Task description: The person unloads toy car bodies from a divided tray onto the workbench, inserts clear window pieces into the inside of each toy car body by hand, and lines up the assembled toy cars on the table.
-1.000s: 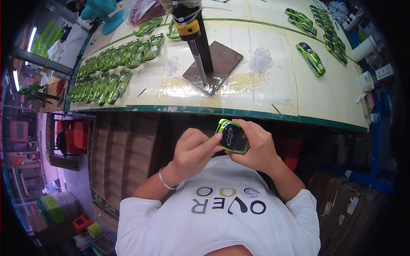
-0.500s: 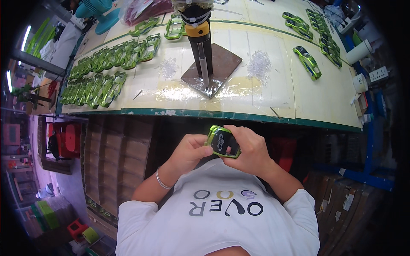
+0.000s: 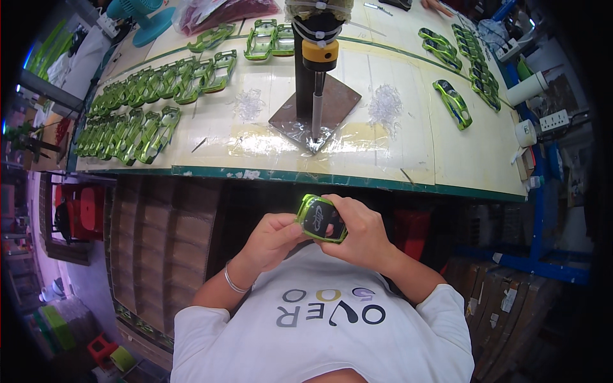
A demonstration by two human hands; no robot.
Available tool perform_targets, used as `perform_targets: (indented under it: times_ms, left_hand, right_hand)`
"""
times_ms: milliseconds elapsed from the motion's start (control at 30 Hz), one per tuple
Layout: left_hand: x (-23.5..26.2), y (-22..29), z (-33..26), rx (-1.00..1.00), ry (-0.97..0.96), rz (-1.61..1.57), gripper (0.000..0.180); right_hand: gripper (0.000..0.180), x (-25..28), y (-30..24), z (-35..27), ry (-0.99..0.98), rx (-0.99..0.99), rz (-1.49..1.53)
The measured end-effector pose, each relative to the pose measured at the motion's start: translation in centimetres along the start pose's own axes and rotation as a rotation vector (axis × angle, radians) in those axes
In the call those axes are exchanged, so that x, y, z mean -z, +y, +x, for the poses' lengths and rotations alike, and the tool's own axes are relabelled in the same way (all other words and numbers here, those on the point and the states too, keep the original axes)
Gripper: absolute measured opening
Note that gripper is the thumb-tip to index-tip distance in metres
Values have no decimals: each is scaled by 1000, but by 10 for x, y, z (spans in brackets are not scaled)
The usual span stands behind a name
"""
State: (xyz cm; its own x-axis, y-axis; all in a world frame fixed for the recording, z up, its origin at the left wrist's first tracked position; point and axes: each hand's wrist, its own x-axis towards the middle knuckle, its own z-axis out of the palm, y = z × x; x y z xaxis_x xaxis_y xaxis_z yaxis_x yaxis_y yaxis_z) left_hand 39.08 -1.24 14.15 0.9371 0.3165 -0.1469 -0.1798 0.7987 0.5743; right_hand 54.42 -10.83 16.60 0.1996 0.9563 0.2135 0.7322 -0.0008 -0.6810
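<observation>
In front of my shirt, below the table's edge, I hold a glossy green plastic shell (image 3: 320, 218) with a black panel and a pale printed mark. My left hand (image 3: 276, 237) pinches its left end between thumb and fingers. Around its right side wraps my right hand (image 3: 359, 231), fingers over the top and thumb underneath. The underside of the shell is hidden. Beyond it on the table stands a black upright tool with a yellow collar (image 3: 319, 55) and a slim grey rod pointing down onto a brown square plate (image 3: 336, 102).
Rows of green plastic frames (image 3: 143, 83) cover the table's left. More green shells (image 3: 454, 105) lie at the right. Clear plastic scraps (image 3: 385, 105) sit on both sides of the plate. A teal fan (image 3: 153, 27) stands far left. Below the table leans a brown compartmented tray (image 3: 163, 236).
The view has shifted slightly, so table and hands appear moved. The shell in my hands is tilted a little differently. Another person's hand shows at the table's far right edge.
</observation>
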Motion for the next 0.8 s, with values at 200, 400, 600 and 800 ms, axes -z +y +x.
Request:
perform_targets:
  times_ms: [200, 400, 600, 800]
  left_hand:
    - [10, 0, -1, 70, 67, 5, 23]
    - [4, -5, 2, 74, 121, 22, 21]
    - [-11, 9, 10, 35, 28, -37, 22]
    - [-18, 8, 15, 74, 57, 141, 18]
  right_hand:
    - [54, -1, 1, -2, 1, 21, -60]
    - [53, 3, 0, -5, -37, -42, -105]
    - [55, 6, 0, -2, 74, -80, 75]
    - [55, 11, 7, -10, 93, -28, 22]
